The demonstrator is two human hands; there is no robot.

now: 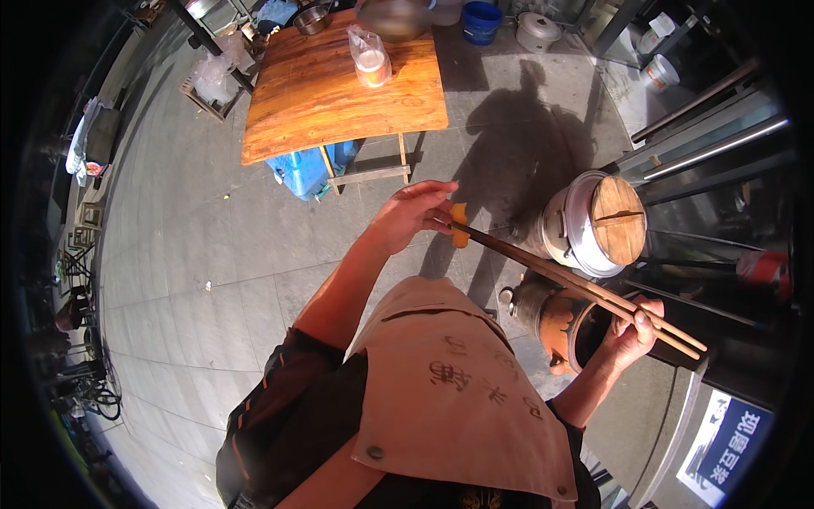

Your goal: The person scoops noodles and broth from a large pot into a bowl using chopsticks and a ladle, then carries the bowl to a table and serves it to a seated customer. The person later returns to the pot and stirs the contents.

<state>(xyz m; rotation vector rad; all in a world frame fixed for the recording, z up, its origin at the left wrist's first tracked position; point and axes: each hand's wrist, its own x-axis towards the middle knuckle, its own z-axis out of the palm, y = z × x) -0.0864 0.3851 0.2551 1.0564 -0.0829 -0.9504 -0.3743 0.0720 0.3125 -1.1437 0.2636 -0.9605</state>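
Note:
In my right hand (pixel 633 331) is a pair of long wooden chopsticks (pixel 559 273), gripped near the thick ends. Their dark thin tips reach left to a small orange-yellow piece of food (pixel 460 226), apparently fried dough. My left hand (pixel 413 216) is at that piece, its fingers bent beside the chopstick tips; whether the fingers or the tips bear its weight cannot be told. A pale apron (pixel 458 382) with writing covers my front. Below the chopsticks stands a brown clay stove or jar (pixel 559 324), and beyond them a metal pot with a round wooden lid (pixel 617 219).
A wooden table (pixel 343 95) ahead bears a bagged cup (pixel 372 67) and metal pans. Under it lies a blue plastic container (pixel 311 172). A blue bucket (pixel 481 22) and a lidded white pot (pixel 538 30) stand beyond. Metal-framed structures and a counter (pixel 636 407) border my right.

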